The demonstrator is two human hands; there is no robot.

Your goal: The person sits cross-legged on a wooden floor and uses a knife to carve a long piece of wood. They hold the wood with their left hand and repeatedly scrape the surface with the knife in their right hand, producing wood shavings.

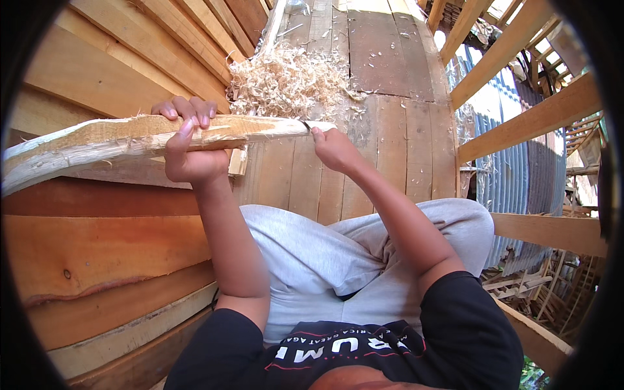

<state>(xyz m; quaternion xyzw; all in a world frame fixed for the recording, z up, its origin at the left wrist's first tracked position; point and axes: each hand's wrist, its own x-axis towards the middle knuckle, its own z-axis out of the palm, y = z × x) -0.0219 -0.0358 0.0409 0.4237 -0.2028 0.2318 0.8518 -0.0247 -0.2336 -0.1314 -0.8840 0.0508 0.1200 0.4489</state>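
Note:
A long, pale, peeled wooden pole [130, 138] runs from the left edge to the middle of the view, slightly bent, with a narrow tip at its right end. My left hand [198, 164] is wrapped around it, thumb on the near side and fingertips over the far side. At the tip, my right hand [336, 149] is closed on a knife. Only a short dark piece of the knife's blade [304, 125] shows, lying across the wood; the handle is hidden in my fist.
Curled wood shavings [286, 78] lie heaped on the plank floor [390, 149] beyond the pole. Stacked boards [110, 250] rise on my left. A wooden railing [530, 127] stands on my right, with corrugated metal sheets [520, 175] outside it. My crossed legs [312, 250] are below my hands.

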